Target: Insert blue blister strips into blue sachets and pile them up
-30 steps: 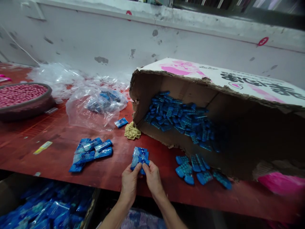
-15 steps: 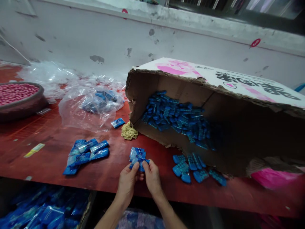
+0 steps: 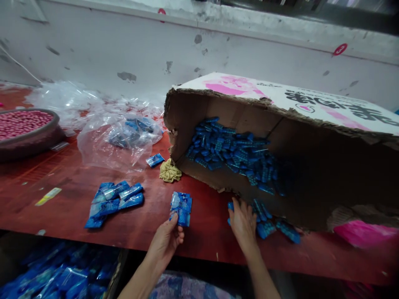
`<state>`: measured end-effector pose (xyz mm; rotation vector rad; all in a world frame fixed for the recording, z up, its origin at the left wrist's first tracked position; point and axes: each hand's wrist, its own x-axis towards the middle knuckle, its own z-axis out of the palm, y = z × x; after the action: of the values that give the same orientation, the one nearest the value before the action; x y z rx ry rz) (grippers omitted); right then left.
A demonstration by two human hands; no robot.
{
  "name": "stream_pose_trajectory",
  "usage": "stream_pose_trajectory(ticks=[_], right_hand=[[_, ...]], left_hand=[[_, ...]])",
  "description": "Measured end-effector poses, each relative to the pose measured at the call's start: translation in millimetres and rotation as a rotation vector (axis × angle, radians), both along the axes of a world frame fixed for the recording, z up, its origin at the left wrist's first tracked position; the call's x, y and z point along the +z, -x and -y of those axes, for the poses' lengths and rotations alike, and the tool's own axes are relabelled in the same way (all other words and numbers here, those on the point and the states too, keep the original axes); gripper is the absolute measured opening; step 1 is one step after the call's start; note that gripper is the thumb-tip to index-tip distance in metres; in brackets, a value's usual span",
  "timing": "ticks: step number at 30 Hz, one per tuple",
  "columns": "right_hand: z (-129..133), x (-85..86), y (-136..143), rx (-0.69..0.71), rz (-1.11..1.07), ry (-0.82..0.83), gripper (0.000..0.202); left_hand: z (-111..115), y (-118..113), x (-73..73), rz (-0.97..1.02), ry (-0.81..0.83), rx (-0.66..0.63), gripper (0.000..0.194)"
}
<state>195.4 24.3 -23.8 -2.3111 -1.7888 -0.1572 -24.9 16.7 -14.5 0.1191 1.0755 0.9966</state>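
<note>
Several blue packets (image 3: 182, 203) lie together just beyond the left hand (image 3: 166, 236), which pinches the near end between thumb and fingers. The right hand (image 3: 243, 220) is back side up, its fingers a little spread, over small blue packs (image 3: 265, 228) on the red counter (image 3: 205, 249); whether it grips any, I cannot tell. More packs show just right of that hand, and a pile (image 3: 230, 149) sits beyond it inside a torn box (image 3: 187, 108). Left of the left hand lies a flat heap (image 3: 114, 203) of wrapped packets; beyond it, a crumpled yellow cloth (image 3: 170, 171).
</note>
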Motion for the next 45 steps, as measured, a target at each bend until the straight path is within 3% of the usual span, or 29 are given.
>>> stream_pose_trajectory(ticks=[3,10,12,15,17,21,27,30,33,35,39,45], right_hand=[[-5,-9.6,0,0.072,0.048,0.047,0.036],[-9,-11.8,53,0.439,-0.149,-0.021,0.037],[-8,-8.4,63,0.357,-0.171,-0.034,0.033],[-11,-3.7,72,0.116,-0.15,0.006,0.046],[-16,-2.2,76,0.044,-0.14,0.046,0.05],[-21,-4.5,83,0.137,-0.215,0.014,0.041],[-8,-16.0,89,0.234,-0.383,-0.082,0.046],[-4,-13.9,82,0.248,-0.685,-0.103,0.039],[0,-2.1,75,0.277,-1.066,-0.093,0.035],[4,8.0,75,0.305,-1.201,-0.057,0.034],[15,21.0,80,0.36,-1.267,0.003,0.032],[16,21.9,80,0.462,-1.257,-0.025,0.031]], left_hand=[[1,-1,2.1,0.032,0.061,0.007,0.009],[1,-1,0.4,0.045,0.095,0.041,0.007],[2,2,-1.4,0.037,0.076,0.054,0.008],[2,5,-4.3,0.017,0.017,0.069,0.008],[3,6,-5.5,0.008,-0.011,0.073,0.008],[3,6,-4.2,0.025,0.02,0.103,0.01],[1,7,0.5,0.077,0.085,0.129,0.01],[1,7,-0.4,0.074,0.08,0.131,0.01],[0,6,-2.3,0.06,0.061,0.141,0.01],[0,5,-3.3,0.053,0.051,0.138,0.011],[-1,3,-3.7,0.057,0.031,0.122,0.011],[-1,4,-1.9,0.043,0.004,0.102,0.014]])
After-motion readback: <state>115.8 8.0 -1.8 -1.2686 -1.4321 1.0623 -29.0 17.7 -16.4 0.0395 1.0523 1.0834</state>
